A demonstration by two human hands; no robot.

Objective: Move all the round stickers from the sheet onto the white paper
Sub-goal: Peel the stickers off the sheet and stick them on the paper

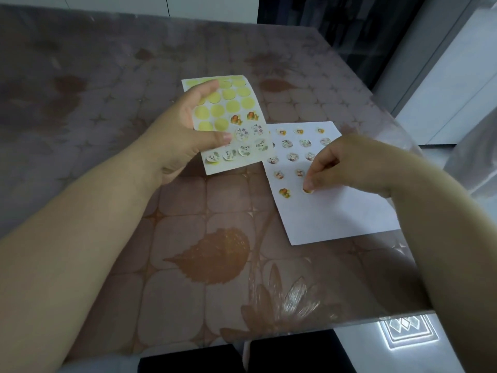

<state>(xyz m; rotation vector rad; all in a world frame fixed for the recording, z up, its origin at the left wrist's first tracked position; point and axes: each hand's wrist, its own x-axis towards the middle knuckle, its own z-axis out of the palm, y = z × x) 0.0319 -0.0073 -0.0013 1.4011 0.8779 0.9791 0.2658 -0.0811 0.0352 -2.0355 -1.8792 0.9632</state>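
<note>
My left hand (185, 130) grips the sticker sheet (250, 162) by its left edge, thumb on top, lifted above the table. Most of the sheet shows empty yellow circles; several round picture stickers (242, 134) remain on its lower part. The white paper (341, 211) lies flat to the right with several round stickers (291, 156) in rows on its upper half. My right hand (336, 162) is curled over the paper, and its fingertips press a small orange round sticker (308, 190) onto the paper, next to another orange sticker (284, 192).
The table (188, 265) wears a brown patterned cloth under clear plastic; its front and right edges are close to the paper. The paper's lower half is blank. White cabinets (443, 98) stand beyond the right edge.
</note>
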